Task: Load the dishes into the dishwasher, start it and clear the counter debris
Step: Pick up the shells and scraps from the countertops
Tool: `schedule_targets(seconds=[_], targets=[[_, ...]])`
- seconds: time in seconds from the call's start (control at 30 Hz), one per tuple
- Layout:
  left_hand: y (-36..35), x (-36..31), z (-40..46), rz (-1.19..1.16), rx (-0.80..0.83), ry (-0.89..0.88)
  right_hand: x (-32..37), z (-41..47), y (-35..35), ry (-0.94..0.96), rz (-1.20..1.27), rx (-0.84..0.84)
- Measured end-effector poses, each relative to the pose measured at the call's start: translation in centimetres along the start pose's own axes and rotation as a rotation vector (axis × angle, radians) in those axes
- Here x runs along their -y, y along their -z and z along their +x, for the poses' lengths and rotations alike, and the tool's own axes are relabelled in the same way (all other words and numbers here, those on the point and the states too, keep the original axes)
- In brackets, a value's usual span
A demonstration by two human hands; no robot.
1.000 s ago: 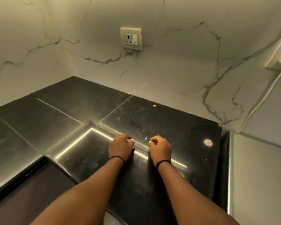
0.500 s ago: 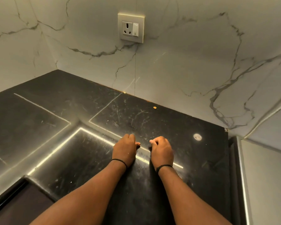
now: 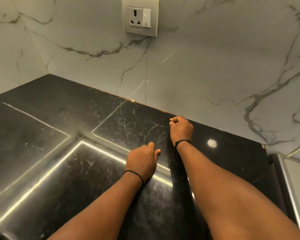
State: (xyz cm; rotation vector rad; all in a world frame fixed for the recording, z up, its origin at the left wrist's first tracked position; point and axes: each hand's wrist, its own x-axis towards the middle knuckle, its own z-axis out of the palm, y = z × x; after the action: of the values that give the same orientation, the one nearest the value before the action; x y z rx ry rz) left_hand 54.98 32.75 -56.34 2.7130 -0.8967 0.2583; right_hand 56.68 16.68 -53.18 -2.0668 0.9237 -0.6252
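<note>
Over the black stone counter [image 3: 41, 129], my right hand [image 3: 181, 129] reaches forward near the wall's base. Its curled fingertips pinch a small orange crumb [image 3: 171, 119]. My left hand [image 3: 142, 161] rests on the counter nearer to me, fingers curled under and thumb tucked at the side; nothing shows inside it. Another orange speck [image 3: 132, 100] lies at the foot of the wall to the left. A few tiny pale specks [image 3: 113, 139] lie on the counter left of my left hand. No dishes or dishwasher are in view.
Marble walls [image 3: 206, 70] meet in a corner at the back left. A socket plate [image 3: 140, 16] sits high on the wall. A round bright reflection [image 3: 212, 143] shows right of my right wrist. The counter ends at the right beside a pale panel [image 3: 298, 179].
My right hand has moved forward from beside the left hand to the orange crumb by the wall. The left hand stays curled on the counter. The view has moved closer to the wall.
</note>
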Motion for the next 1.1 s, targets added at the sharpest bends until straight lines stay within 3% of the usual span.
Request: schedule_targets(seconds=[0.27,0.47,0.6,0.77,0.9,1.1], targets=[[-2.0,1.0,5.0,0.086,-0.120,0.007,0.2,5.5,-3.6,0.066,-0.389,-0.005],[-2.0,0.7,4.9,0.164,-0.043,0.065,-0.1,5.6,-4.1,0.016,-0.439,0.126],[-1.5,1.1,5.8,0.202,0.000,0.093,-0.8,3.7,-3.0,0.047,-0.191,0.143],[-1.2,2.0,5.1,0.186,0.010,0.155,-1.7,-2.7,-0.8,-0.152,0.271,0.174],[-0.2,2.0,1.8,0.077,0.000,0.252,-2.7,-7.5,3.8,-0.399,0.664,0.463],[3.7,-0.6,-4.4,-0.242,0.108,0.384,-3.5,-12.1,9.3,-0.469,0.576,0.688]])
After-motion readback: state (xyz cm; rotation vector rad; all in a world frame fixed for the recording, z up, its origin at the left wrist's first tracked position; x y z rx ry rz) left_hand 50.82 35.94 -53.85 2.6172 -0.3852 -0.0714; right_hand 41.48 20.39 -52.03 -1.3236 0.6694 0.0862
